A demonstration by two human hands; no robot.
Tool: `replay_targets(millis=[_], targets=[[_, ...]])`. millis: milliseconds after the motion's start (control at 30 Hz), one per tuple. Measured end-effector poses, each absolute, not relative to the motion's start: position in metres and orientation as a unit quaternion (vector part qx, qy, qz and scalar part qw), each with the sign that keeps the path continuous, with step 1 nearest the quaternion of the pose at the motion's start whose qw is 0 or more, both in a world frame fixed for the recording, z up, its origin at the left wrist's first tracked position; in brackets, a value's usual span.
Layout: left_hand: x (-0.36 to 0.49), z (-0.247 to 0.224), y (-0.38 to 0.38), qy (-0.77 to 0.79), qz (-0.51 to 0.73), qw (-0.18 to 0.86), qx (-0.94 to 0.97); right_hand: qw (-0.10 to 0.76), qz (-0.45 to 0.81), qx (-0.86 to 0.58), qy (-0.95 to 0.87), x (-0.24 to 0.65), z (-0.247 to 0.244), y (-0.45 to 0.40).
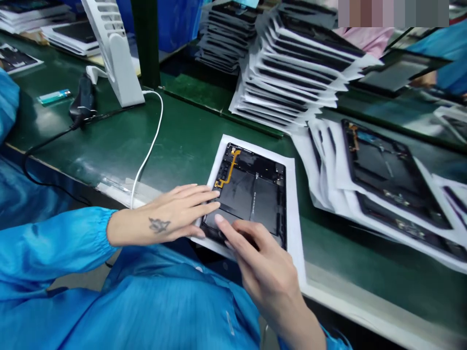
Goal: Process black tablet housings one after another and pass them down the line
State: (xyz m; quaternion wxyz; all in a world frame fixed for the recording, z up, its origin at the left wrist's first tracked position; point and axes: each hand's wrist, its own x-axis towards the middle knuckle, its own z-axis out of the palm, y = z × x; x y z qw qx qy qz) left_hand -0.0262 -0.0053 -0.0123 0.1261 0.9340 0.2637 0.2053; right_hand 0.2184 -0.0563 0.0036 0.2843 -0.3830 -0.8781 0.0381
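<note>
An opened tablet [245, 194] lies face down on a white paper sheet [294, 194], showing a dark battery pack and an orange flex cable [229, 167]. My left hand [175, 211], with a tattoo on its back, rests its extended fingertips on the tablet's left edge. My right hand [255, 257] lies on the near lower corner, its thumb and fingers spread on the dark back. Neither hand visibly grips the tablet. My right hand hides the tablet's near corner.
Several opened tablets on white paper [394, 180] lie overlapping at right, with a tall stack of tablets [292, 68] behind. A white stand [116, 53], white cable [149, 141], black cord [82, 99] and lighter [53, 96] sit on the green bench [189, 126]. A blue-sleeved person [438, 48] works far right.
</note>
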Motion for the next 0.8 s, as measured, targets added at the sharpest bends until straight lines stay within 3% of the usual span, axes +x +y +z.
replay_targets(millis=[300, 800], targets=[[-0.018, -0.017, -0.006, 0.262, 0.236, 0.165, 0.921, 0.325, 0.051, -0.392, -0.859, 0.212, -0.007, -0.058], [-0.016, -0.014, -0.008, 0.27, 0.209, 0.122, 0.932, 0.277, 0.049, -0.362, -0.889, 0.212, -0.008, -0.056]])
